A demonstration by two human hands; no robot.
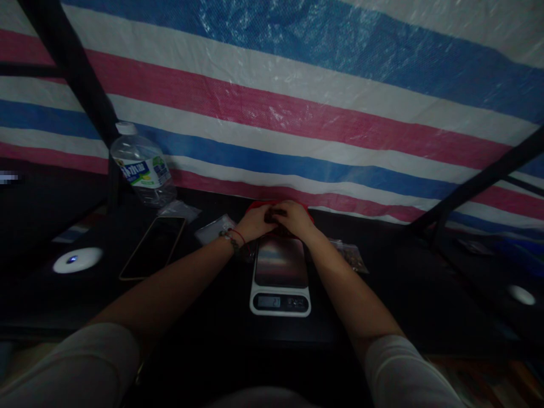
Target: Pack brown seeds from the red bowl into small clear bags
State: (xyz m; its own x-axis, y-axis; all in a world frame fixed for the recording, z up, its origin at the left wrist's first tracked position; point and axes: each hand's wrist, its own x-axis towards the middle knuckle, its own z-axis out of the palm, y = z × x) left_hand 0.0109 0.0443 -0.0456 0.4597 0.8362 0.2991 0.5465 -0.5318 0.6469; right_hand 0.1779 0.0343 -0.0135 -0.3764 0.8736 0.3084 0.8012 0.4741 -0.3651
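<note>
My left hand and my right hand meet just behind a small kitchen scale, fingers curled together over a red object at the back of the dark table. What the fingers pinch between them is hidden. The scale has a shiny plate and a lit display at its front edge. A red string and a bead bracelet circle my left wrist.
A clear water bottle stands at the back left, a phone lies face up beside it, and small plastic bags lie on either side of the scale. A round white puck glows left. A striped tarp forms the wall.
</note>
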